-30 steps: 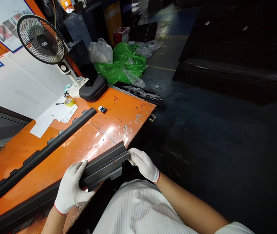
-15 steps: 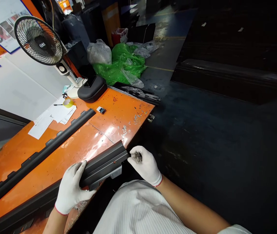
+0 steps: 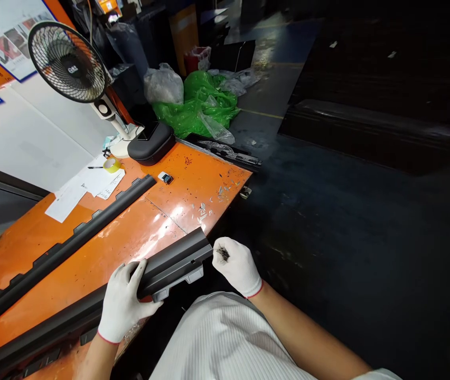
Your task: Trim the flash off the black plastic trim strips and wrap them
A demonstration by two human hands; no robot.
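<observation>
A long black plastic trim strip [image 3: 177, 253] with grey tabs along its lower edge lies at a slant over the front edge of the orange table. My left hand [image 3: 124, 295], in a white glove, is wrapped round it a short way from its right end. My right hand [image 3: 236, 266], gloved too, is closed right at that end, its fingertips by the strip's corner. Dark greyish bits show within its curled fingers; whether they are scraps or soiled glove I cannot tell. A second black strip [image 3: 70, 245] lies farther back on the table, roughly parallel.
Pale slivers [image 3: 201, 211] are scattered near the right edge of the orange table [image 3: 185, 195]. Farther back are a small white-and-black device [image 3: 165, 178], papers [image 3: 66, 203], yellow tape [image 3: 111, 165], a black case [image 3: 151, 145] and a fan [image 3: 68, 63]. Green plastic bags [image 3: 197, 105] lie on the floor.
My left hand and the held strip have shifted slightly right. My right hand's fingers have curled tighter, close to the strip's end.
</observation>
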